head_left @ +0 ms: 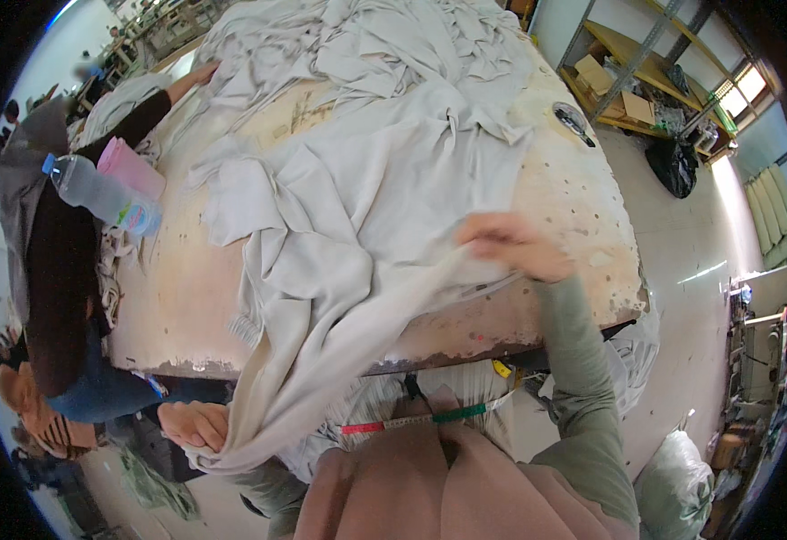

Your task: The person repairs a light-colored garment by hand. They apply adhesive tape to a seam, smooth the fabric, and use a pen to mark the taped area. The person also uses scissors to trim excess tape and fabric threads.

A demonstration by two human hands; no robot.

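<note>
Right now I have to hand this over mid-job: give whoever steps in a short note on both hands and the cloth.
Left hand: below the table edge, gripping the low end of the pale cloth piece.
Right hand: raised over the table, pinching the cloth's upper edge; it is blurred.
Cloth is stretched between the hands, partly off the fabric pile.
Done: one piece lifted.
Left: the pile remains.

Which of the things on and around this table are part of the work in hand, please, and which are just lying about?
In hand:
- left hand gripping the low end of the pale cloth strip
- right hand gripping its upper end
- heap of pale fabric on the worktable

Lying about:
- water bottle
- pink container
- black bag
- shelf boxes
</note>
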